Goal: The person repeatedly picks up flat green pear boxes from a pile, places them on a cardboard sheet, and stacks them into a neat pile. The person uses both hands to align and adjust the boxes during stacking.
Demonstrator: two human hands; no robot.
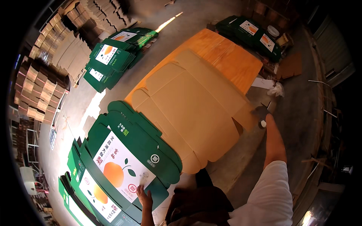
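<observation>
A large flat cardboard carton blank (192, 101), plain brown side up and creased with fold lines, lies across a wooden board. Beside its right corner is my right hand (260, 112), dark as if gloved and smeared by motion. A thin dark strip sticks up by its fingers; whether it is held, or whether the hand touches the blank, I cannot tell. On the left, a green carton blank (143, 139) with a white panel and an orange fruit picture lies printed side up. My left hand (144, 196) is over its near edge, fingers apart, holding nothing.
The orange-brown wooden board (226, 56) reaches beyond the brown blank. Stacks of green blanks lie at the far left (109, 56) and far right (249, 35). More green blanks (90, 196) lie at the near left. Bundled cardboard (36, 88) lines the left wall.
</observation>
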